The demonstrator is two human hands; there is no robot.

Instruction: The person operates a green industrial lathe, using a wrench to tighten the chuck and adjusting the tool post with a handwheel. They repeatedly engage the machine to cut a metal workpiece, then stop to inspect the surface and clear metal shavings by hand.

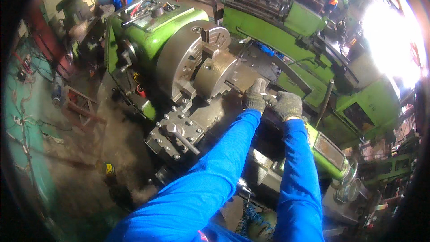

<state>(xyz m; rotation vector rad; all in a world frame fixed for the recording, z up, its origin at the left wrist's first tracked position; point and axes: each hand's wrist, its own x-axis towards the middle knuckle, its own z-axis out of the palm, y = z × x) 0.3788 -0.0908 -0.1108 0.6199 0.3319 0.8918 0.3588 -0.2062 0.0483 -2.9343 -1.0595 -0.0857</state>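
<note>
Both my hands wear grey knitted gloves and are close together at the free end of a metal workpiece point(245, 75) on a green lathe. The fingers of my left hand point(255, 95) are curled against that end; what they grip is hidden. My right hand point(288, 105) is closed beside it, to the right. A thin pale piece point(268, 95), too small to name, shows between the two gloves, at the right hand's fingers. A smaller chuck point(216, 75) sits in the jaws of the large lathe chuck point(179, 56), around the workpiece.
Left of my forearms stands a bolted tool post point(174, 132) with a lever handle point(183, 139). Loose tools lie on the green headstock point(150, 24). The lathe's green tailstock point(327, 152) is at right. Another green machine point(268, 31) stands behind. A rusty metal frame point(83, 107) is at far left.
</note>
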